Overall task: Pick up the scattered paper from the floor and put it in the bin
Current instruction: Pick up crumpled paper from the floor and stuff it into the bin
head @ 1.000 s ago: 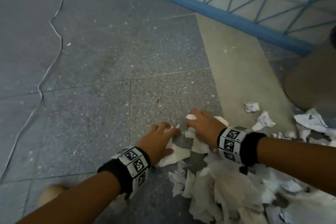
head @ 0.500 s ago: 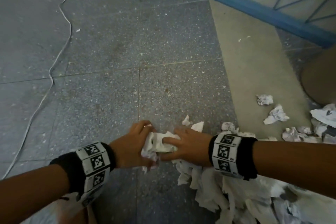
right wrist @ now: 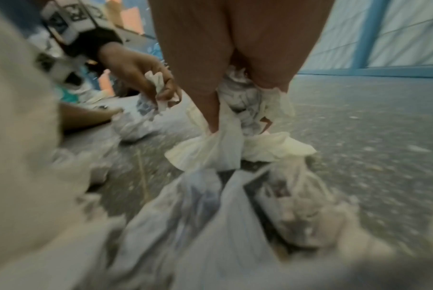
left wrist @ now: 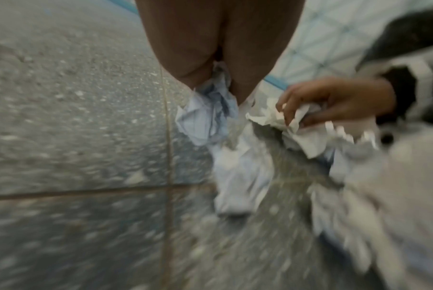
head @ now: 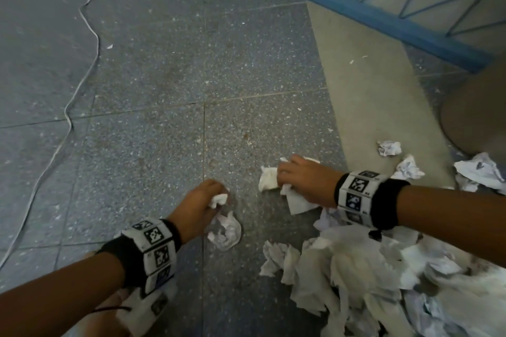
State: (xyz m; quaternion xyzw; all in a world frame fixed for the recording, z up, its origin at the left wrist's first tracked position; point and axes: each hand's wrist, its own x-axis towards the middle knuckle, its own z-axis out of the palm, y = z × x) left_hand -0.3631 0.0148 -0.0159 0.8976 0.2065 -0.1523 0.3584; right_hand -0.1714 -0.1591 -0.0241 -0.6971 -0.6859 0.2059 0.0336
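Crumpled white paper lies scattered on the grey speckled floor. My left hand [head: 210, 197] grips a small wad of paper [head: 219, 199], and another crumpled piece [head: 227, 231] hangs or lies just below it; in the left wrist view that bluish paper [left wrist: 208, 117] sits between my fingers. My right hand [head: 295, 175] grips a bunch of white paper [head: 269, 182], seen in the right wrist view as creased sheets [right wrist: 225, 149] held between thumb and fingers. A large heap of paper [head: 369, 276] lies under my right forearm. The round bin [head: 476, 117] stands at the right edge.
Loose crumpled balls [head: 388, 148] lie on a pale floor strip near the bin. A blue metal railing [head: 356, 5] runs across the top right. A thin white cable [head: 68, 107] snakes over the floor at the left.
My hands, which were together on one wad of paper, have parted. Each now holds its own paper, the right hand further right and the left drawn back.
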